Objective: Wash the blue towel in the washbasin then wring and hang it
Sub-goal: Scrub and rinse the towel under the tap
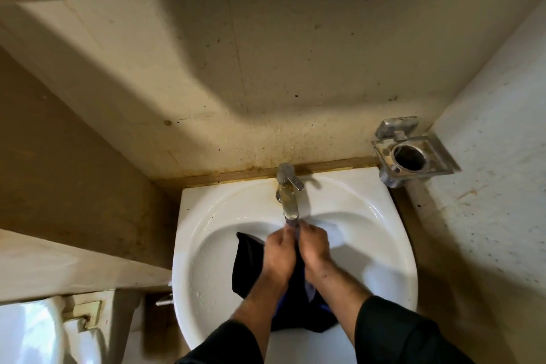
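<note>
The blue towel (pixel 248 266), wet and very dark, hangs into the white washbasin (pixel 206 233). My left hand (pixel 279 257) and my right hand (pixel 314 248) sit close together right under the metal tap's spout (pixel 289 204). Both grip a bunched part of the towel between them. The cloth drapes down below my wrists toward the basin's front rim. A lighter blue edge shows beneath my right forearm. Most of the gripped part is hidden by my fingers.
A metal holder (pixel 410 156) with a round opening is fixed to the wall right of the basin. A white toilet cistern (pixel 32 331) stands at the lower left. Stained beige walls close in behind and on both sides.
</note>
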